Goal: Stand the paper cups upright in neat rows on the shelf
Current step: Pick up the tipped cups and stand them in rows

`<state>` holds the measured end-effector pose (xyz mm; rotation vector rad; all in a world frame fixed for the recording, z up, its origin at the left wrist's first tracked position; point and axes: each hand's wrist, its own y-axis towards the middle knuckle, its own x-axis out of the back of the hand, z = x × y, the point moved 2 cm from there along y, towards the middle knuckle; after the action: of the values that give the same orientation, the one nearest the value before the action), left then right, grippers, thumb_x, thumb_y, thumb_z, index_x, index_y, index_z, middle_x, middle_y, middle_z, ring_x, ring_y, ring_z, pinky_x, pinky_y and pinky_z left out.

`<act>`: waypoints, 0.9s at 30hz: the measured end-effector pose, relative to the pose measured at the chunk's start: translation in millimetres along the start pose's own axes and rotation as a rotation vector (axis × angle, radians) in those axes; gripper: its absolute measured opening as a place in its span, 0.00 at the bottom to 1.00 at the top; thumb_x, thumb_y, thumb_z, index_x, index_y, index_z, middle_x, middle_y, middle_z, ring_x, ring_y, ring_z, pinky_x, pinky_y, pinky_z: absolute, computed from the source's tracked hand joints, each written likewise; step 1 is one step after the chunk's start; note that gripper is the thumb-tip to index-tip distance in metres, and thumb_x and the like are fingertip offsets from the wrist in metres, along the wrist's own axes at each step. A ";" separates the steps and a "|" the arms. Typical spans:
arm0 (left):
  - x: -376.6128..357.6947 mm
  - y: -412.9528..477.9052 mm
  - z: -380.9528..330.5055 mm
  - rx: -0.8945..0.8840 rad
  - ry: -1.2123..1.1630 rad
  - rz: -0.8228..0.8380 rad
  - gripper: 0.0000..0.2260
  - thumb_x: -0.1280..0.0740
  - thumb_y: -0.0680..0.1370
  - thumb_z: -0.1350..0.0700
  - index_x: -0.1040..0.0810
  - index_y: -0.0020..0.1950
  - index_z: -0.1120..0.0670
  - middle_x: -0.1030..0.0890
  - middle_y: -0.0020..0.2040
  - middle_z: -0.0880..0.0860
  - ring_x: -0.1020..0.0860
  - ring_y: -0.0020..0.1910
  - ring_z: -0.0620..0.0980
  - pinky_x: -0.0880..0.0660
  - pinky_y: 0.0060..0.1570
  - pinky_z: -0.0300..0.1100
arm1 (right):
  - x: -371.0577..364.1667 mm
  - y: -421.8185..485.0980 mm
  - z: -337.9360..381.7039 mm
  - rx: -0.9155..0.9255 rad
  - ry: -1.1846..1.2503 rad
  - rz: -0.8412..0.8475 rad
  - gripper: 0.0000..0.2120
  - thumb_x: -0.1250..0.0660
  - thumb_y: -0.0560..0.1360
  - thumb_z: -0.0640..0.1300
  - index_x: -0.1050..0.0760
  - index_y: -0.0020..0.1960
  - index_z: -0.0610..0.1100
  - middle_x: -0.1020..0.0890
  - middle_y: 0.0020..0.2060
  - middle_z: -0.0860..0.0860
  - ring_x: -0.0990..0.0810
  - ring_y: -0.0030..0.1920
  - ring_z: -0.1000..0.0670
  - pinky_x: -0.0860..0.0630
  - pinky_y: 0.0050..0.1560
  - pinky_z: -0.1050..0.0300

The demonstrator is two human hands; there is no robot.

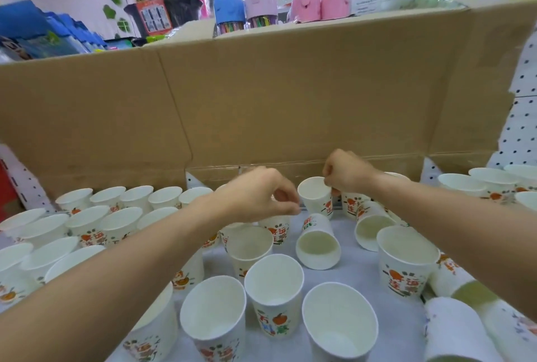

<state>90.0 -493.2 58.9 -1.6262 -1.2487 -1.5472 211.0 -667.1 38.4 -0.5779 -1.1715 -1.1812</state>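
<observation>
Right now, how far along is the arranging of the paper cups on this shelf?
Done: the left rows stand upright and neat. In hand: the right hand pinches the rim of a back cup. Left: the tipped cups in the middle and at right lie on their sides, and the front cups stand scattered.

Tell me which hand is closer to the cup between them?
Right. The right hand pinches the cup by its rim; the left hand is just beside it, on the left.
</observation>
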 end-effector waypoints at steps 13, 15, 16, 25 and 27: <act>-17.0 28.6 -27.0 -0.092 0.350 0.087 0.05 0.29 0.73 0.48 0.18 0.45 0.47 0.22 0.36 0.41 0.24 0.40 0.43 0.37 0.47 0.41 | 25.0 -29.1 -1.0 -0.008 -0.012 -0.019 0.08 0.37 0.73 0.41 0.20 0.42 0.48 0.19 0.30 0.53 0.18 0.39 0.48 0.21 0.45 0.53; -15.4 35.3 -25.6 -0.089 0.366 0.076 0.04 0.30 0.74 0.50 0.18 0.46 0.48 0.19 0.39 0.43 0.23 0.41 0.45 0.36 0.47 0.41 | 32.6 -40.1 -4.1 0.023 0.000 -0.012 0.07 0.37 0.75 0.44 0.21 0.46 0.51 0.18 0.34 0.54 0.18 0.41 0.50 0.20 0.45 0.52; -14.2 39.2 -25.1 -0.082 0.365 0.070 0.04 0.31 0.74 0.51 0.18 0.46 0.48 0.18 0.41 0.43 0.22 0.42 0.46 0.35 0.48 0.41 | 35.5 -45.4 -5.7 0.045 0.007 -0.005 0.07 0.38 0.76 0.45 0.21 0.47 0.52 0.19 0.34 0.56 0.19 0.40 0.52 0.21 0.44 0.52; -11.6 68.0 -15.7 0.152 -0.003 0.241 0.06 0.30 0.75 0.58 0.15 0.50 0.52 0.18 0.41 0.44 0.21 0.42 0.44 0.24 0.44 0.38 | 39.8 -77.1 -14.9 0.251 -0.014 0.105 0.10 0.35 0.75 0.44 0.20 0.54 0.54 0.19 0.37 0.57 0.22 0.37 0.57 0.24 0.40 0.56; -16.6 68.0 -15.2 0.141 0.012 0.274 0.07 0.29 0.75 0.57 0.15 0.52 0.52 0.19 0.41 0.43 0.21 0.43 0.44 0.24 0.45 0.38 | 36.6 -79.3 -17.1 0.271 -0.050 0.159 0.11 0.35 0.75 0.44 0.21 0.54 0.56 0.18 0.38 0.58 0.22 0.40 0.57 0.22 0.45 0.53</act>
<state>145.8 -538.2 58.8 -1.6175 -1.0533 -1.2705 142.7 -723.0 49.4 -0.4864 -1.2788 -0.8602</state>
